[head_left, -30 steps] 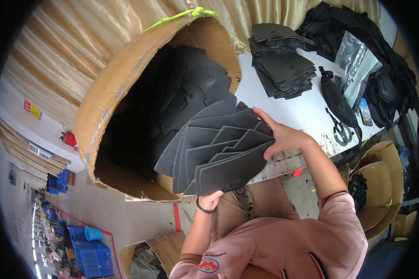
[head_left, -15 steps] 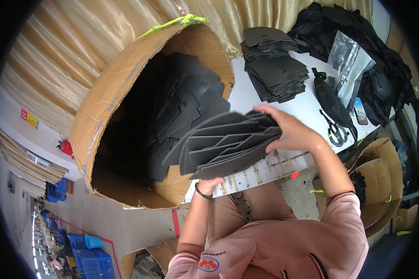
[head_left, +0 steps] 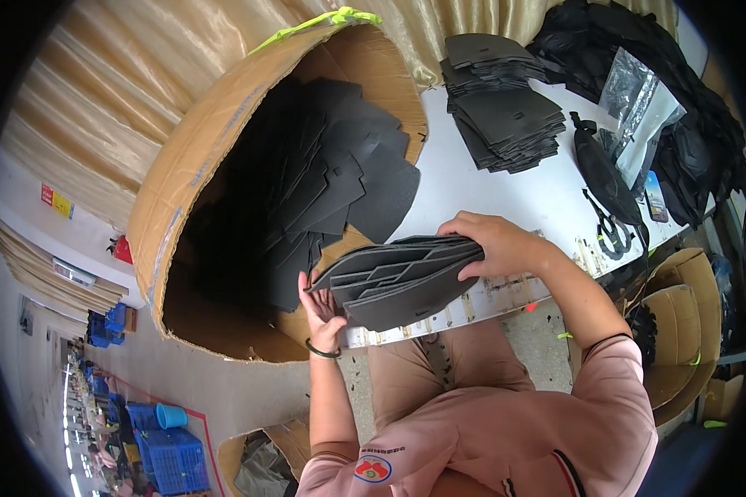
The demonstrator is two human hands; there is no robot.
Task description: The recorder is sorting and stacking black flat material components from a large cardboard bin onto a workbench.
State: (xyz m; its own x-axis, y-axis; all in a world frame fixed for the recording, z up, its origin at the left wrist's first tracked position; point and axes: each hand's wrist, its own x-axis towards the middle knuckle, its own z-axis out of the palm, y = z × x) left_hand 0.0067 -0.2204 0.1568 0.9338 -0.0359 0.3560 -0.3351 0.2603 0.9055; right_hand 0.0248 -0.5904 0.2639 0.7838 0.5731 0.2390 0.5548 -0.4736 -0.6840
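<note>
A bundle of thin black foam sheets [head_left: 410, 290] is held level above the near edge of the white table. My right hand [head_left: 501, 246] grips its right end, thumb on the near face and fingers over the far side. At the bundle's left end is my left hand [head_left: 319, 311], thumb and fingers spread apart, with the fingertips against the sheets' edges. Just beyond, many loose black foam sheets [head_left: 331, 178] lie inside a large cardboard box [head_left: 215, 124] tipped on its side. Two neat piles of similar sheets [head_left: 510, 120] stand farther back on the table.
On the right of the white table [head_left: 452, 182] are black-handled scissors [head_left: 609, 236], a black pouch [head_left: 597, 166], a phone [head_left: 656, 197], a clear plastic bag [head_left: 638, 108] and heaped black fabric [head_left: 696, 124]. Open cartons [head_left: 675, 323] stand below at right. Blue crates [head_left: 174, 455] sit far left.
My left hand has moved from beneath the bundle up to its left end. The bundle has levelled and its sheets lie closer together. My right hand keeps its grip.
</note>
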